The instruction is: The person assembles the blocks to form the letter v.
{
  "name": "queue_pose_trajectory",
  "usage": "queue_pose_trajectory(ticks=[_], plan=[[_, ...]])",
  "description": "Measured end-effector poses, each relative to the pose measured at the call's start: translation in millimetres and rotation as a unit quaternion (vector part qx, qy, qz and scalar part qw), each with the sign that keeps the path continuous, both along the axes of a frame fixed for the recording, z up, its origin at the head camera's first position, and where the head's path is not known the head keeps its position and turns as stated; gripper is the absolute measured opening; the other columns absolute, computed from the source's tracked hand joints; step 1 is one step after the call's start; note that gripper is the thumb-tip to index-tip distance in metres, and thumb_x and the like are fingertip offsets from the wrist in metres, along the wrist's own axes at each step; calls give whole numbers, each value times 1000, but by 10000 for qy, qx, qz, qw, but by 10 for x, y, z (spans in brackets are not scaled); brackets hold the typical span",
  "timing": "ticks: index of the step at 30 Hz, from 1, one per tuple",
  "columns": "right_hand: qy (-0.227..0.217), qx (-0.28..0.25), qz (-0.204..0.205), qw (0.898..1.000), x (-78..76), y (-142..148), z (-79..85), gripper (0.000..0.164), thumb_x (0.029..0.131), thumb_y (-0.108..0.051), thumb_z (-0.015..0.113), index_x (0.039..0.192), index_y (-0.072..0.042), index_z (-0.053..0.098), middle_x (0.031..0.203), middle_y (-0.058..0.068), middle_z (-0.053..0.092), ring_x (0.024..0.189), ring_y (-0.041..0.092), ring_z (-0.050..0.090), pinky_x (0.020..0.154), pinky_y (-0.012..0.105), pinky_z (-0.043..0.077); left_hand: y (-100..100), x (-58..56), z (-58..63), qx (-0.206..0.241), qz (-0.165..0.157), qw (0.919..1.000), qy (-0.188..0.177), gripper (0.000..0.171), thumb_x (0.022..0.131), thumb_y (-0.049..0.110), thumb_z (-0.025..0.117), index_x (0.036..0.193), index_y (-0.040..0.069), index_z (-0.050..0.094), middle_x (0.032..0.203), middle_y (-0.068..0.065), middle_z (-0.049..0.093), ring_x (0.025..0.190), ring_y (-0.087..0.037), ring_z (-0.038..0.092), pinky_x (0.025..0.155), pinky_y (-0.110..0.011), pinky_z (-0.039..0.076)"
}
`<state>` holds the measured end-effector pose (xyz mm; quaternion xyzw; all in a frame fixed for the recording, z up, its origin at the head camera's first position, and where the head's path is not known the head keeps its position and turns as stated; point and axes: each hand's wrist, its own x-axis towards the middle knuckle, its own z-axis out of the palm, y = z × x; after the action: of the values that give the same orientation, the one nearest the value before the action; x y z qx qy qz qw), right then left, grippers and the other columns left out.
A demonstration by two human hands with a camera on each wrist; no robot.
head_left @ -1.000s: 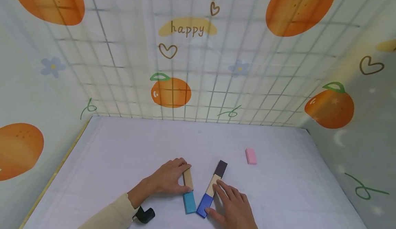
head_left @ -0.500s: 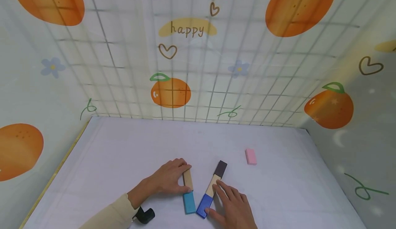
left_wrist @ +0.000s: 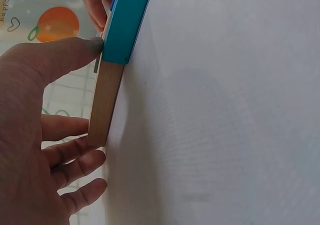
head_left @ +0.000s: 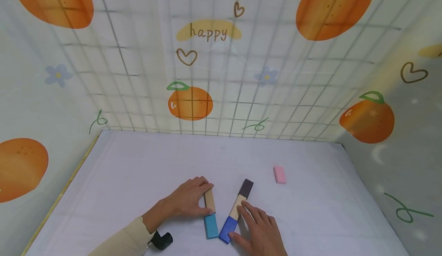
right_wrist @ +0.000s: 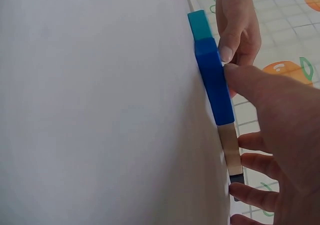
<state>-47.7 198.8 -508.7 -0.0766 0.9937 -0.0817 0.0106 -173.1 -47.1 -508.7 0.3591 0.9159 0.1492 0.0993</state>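
A short row on the white tabletop joins a tan wooden block (head_left: 209,201) to a teal block (head_left: 211,226). My left hand (head_left: 188,197) rests on that row, its thumb near the joint and a finger at the wooden block's far end. Slanting beside it, a second row runs from a blue block (head_left: 228,229) through a pale wooden block (head_left: 237,207) to a dark block (head_left: 246,189). My right hand (head_left: 260,229) touches this row, thumb at the blue block and fingertips along the pale one. The near ends of both rows almost meet.
A pink block (head_left: 280,175) lies alone further back on the right. Beside my left forearm is a black curved object (head_left: 162,240), partly hidden by the sleeve. Patterned cloth walls (head_left: 221,106) with orange fruit prints surround the tabletop (head_left: 155,156).
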Motion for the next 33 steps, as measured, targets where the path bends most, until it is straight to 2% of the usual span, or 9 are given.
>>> queue_pose_trajectory(ticks=[20, 33], plan=[[-217, -53, -24, 9997, -20, -4, 32, 85, 81, -75, 64, 144, -20, 56, 154, 3, 46, 130, 33, 49, 100, 61, 43, -3, -37, -10, 136, 45, 9999, -41, 78, 87, 65, 64, 148, 18, 52, 135, 0, 53, 114, -14, 52, 100, -35, 47], [-220, -59, -47, 9997, -4, 0, 46, 85, 80, -78, 63, 143, -21, 57, 153, 2, 48, 129, 33, 50, 99, 61, 44, -4, 4, 22, 227, 93, 9996, -100, 76, 88, 64, 64, 148, 18, 53, 136, -1, 53, 116, -15, 53, 101, -38, 47]])
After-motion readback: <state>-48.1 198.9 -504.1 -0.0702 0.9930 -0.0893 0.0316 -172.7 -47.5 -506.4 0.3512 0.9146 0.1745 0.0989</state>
